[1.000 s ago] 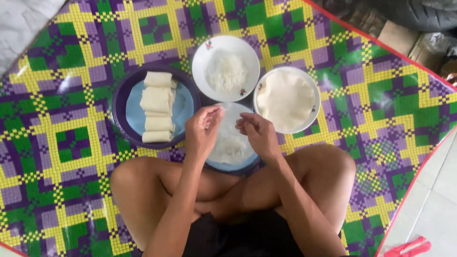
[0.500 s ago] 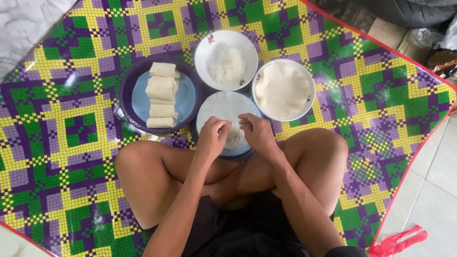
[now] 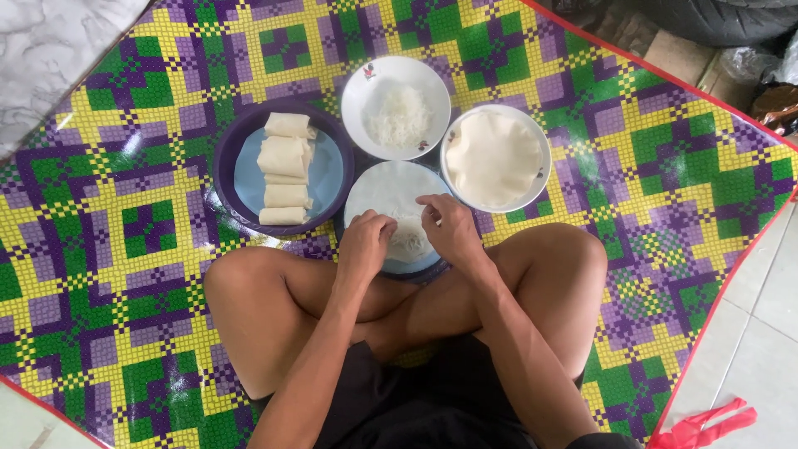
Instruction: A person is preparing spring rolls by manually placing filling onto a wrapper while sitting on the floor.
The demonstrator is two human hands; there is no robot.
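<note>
Both hands, left (image 3: 366,243) and right (image 3: 449,226), have drawn nearer the person's crossed legs, fingers now curled and pinching the near edge of the thin white wrapper (image 3: 391,195), folding it over the noodle filling (image 3: 409,245) on the blue plate (image 3: 353,208).

Since 1 s ago both my hands dropped lower on the wrapper (image 3: 391,195): left hand (image 3: 366,245) and right hand (image 3: 449,229) now sit at its near edge, fingers curled over the filling (image 3: 409,243). More bare wrapper shows above them, center of frame. View shifted slightly too.
</note>
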